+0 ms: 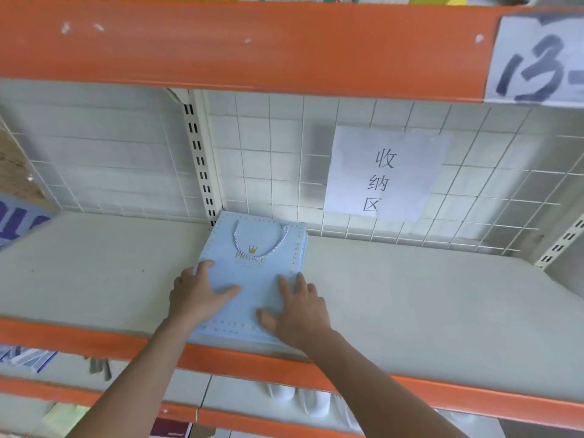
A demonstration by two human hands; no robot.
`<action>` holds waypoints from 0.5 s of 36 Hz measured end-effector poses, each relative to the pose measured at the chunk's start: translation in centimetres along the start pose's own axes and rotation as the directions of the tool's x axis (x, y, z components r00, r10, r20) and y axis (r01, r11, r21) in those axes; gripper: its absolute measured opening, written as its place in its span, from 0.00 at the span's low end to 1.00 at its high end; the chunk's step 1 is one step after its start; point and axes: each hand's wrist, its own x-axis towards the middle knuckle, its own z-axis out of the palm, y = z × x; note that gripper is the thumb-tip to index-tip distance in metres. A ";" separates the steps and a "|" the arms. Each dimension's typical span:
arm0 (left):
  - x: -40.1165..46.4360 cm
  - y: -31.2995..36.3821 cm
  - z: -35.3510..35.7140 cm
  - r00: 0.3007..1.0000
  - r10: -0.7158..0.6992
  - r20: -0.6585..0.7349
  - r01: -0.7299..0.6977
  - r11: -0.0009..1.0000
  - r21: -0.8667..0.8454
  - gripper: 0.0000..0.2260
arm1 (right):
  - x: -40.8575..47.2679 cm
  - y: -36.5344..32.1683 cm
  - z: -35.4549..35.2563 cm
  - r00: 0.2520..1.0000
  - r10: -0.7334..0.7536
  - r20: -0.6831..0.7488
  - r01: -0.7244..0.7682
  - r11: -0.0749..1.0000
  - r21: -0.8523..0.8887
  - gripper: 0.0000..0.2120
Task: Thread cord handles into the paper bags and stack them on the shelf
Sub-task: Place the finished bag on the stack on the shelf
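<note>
A stack of flat light-blue paper bags [252, 279] lies on the white shelf [410, 295], its far end against the slotted upright. The top bag bears a gold crown print, and a twisted blue-white cord handle [260, 240] lies looped on it. My left hand [197, 294] rests on the stack's left edge, fingers spread along the side and thumb flat on the top bag. My right hand [295, 311] lies flat on the bag's near right corner with straight fingers.
An orange beam [442, 393] edges the shelf front; another orange beam [252, 42] runs overhead. A wire grid back panel holds a paper sign [384, 175]. A blue printed item [19, 219] lies at the far left. White objects [300, 399] sit on the shelf below.
</note>
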 end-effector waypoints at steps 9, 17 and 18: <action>-3.0 4.0 -0.5 0.950 0.219 -0.221 -0.163 0.955 0.248 0.33 | -2.1 2.2 -2.7 1.000 0.015 -0.008 -0.013 0.973 0.230 0.36; -10.5 12.3 5.7 0.764 0.609 -0.214 -0.542 0.785 0.300 0.29 | -11.9 11.1 -4.3 0.949 0.211 -0.235 -0.195 0.977 0.088 0.35; -11.8 13.3 6.7 0.730 0.649 -0.212 -0.583 0.754 0.302 0.29 | -13.9 12.5 -4.4 0.933 0.247 -0.260 -0.237 0.969 0.071 0.37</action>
